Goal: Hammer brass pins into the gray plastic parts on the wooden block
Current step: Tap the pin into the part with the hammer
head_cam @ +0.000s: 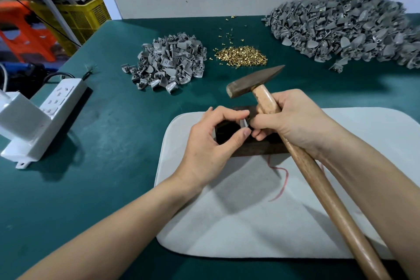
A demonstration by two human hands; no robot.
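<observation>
Item: we hold one gray plastic part (pixel 244 123) on the one wooden block (pixel 261 149), left hand (pixel 211 143) pinching its sides in curled thumb and forefinger; it looks light, stiff and apt to skid. Our right hand (pixel 293 120) wraps the one hammer (pixel 254 80) near its head, above the block. Beyond the block: one brass pin pile (pixel 241 55), two gray-part heaps (pixel 168 63), pieces uncountable.

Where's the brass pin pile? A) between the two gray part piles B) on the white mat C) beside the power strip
A: the brass pins sit on the table between the small gray pile and the large gray pile.
</observation>
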